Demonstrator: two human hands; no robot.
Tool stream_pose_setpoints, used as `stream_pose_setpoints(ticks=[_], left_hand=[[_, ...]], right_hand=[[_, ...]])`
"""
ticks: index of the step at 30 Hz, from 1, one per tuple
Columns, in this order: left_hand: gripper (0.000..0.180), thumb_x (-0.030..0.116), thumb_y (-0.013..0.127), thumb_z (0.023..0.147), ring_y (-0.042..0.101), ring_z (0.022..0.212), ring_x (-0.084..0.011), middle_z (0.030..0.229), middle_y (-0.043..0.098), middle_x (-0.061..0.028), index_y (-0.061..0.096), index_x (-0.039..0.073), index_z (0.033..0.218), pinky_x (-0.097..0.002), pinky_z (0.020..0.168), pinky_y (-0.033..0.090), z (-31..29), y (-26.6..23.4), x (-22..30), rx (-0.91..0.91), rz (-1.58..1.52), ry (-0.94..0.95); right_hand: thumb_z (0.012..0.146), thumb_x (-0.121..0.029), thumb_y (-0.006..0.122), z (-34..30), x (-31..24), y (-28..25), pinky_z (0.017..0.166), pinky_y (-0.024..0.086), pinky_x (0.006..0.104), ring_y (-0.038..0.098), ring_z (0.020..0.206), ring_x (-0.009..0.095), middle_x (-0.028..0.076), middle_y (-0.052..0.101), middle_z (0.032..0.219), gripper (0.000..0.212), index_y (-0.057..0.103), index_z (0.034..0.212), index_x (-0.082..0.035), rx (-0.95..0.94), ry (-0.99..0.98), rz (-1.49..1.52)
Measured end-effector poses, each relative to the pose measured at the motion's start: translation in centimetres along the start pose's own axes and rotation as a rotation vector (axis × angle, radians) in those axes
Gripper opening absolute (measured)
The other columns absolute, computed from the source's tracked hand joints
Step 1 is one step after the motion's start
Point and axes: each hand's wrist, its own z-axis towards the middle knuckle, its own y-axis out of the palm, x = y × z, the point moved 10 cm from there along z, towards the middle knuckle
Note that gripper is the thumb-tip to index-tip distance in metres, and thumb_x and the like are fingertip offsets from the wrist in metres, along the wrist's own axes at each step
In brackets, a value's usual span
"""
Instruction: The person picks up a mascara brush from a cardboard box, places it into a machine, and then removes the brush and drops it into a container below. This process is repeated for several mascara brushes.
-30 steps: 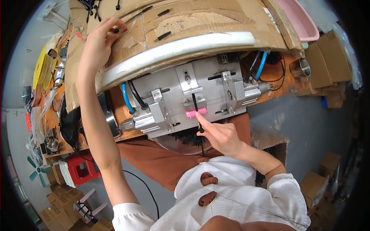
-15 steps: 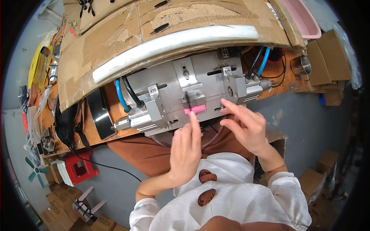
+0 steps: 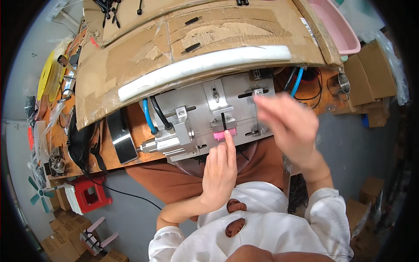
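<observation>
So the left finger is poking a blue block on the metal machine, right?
Not quite: the block is pink, not blue, as the head view shows. The blue things are the hoses at the machine's side. The left hand's finger does touch that block on the metal machine.

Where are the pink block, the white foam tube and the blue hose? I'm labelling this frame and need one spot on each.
pink block (image 3: 225,133), head view, middle of its front face.
white foam tube (image 3: 205,64), head view, mid-length of its upper side.
blue hose (image 3: 148,118), head view, on its curved run left of the metal fixture.
</observation>
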Motion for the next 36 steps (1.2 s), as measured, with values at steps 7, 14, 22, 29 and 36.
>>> stream_pose_setpoints(ticks=[7, 14, 22, 29, 36], left_hand=[[0.075, 0.002, 0.074, 0.070, 0.050, 0.091, -0.0284, 0.105, 0.053, -0.0128, 0.042, 0.000, 0.138, -0.0374, 0.079, 0.044, -1.5, -3.7, -0.9, 0.199, -0.178, -0.052], [0.072, -0.005, 0.072, 0.070, 0.047, 0.086, -0.0270, 0.100, 0.054, -0.0123, 0.046, 0.001, 0.136, -0.0361, 0.074, 0.043, -2.7, -5.8, -3.1, 0.264, -0.246, -0.093], [0.064, -0.003, 0.069, 0.076, 0.047, 0.084, -0.0280, 0.097, 0.053, -0.0131, 0.047, 0.002, 0.135, -0.0371, 0.076, 0.042, -1.7, -6.1, -3.4, 0.218, -0.278, -0.039], [0.062, -0.007, 0.066, 0.076, 0.049, 0.088, -0.0259, 0.094, 0.052, -0.0125, 0.052, 0.008, 0.134, -0.0347, 0.078, 0.043, 3.5, -10.9, -5.4, 0.227, -0.250, 0.069], [0.026, -0.001, 0.057, 0.086, 0.052, 0.097, -0.0341, 0.099, 0.053, -0.0167, 0.059, 0.003, 0.112, -0.0399, 0.085, 0.042, 19.0, -18.6, -17.8, 0.434, -0.088, -0.005]], right_hand=[[0.082, -0.009, 0.065, 14.9, 6.4, 9.2, 0.070, 0.049, 0.0387, 0.060, 0.080, 0.032, 0.014, 0.062, 0.082, 0.015, 0.061, 0.096, -0.004, -0.131, -0.255, -0.423], [0.078, -0.007, 0.066, 12.1, 5.7, 12.5, 0.072, 0.051, 0.0419, 0.063, 0.084, 0.034, 0.016, 0.065, 0.085, 0.009, 0.062, 0.083, 0.000, -0.689, -0.003, -0.143], [0.078, -0.001, 0.059, 9.5, 13.8, -1.4, 0.078, 0.050, 0.0403, 0.060, 0.092, 0.033, 0.016, 0.062, 0.096, 0.016, 0.062, 0.093, -0.002, -0.264, 0.333, -0.355], [0.081, -0.010, 0.064, 9.3, 25.2, -17.5, 0.074, 0.048, 0.0464, 0.061, 0.090, 0.036, 0.019, 0.062, 0.090, 0.012, 0.061, 0.085, 0.001, -0.077, 0.343, -1.036], [0.086, -0.018, 0.065, 17.6, 13.7, 5.0, 0.070, 0.049, 0.0362, 0.062, 0.080, 0.028, 0.014, 0.064, 0.091, 0.019, 0.063, 0.096, -0.002, -0.456, 0.011, -0.194]])
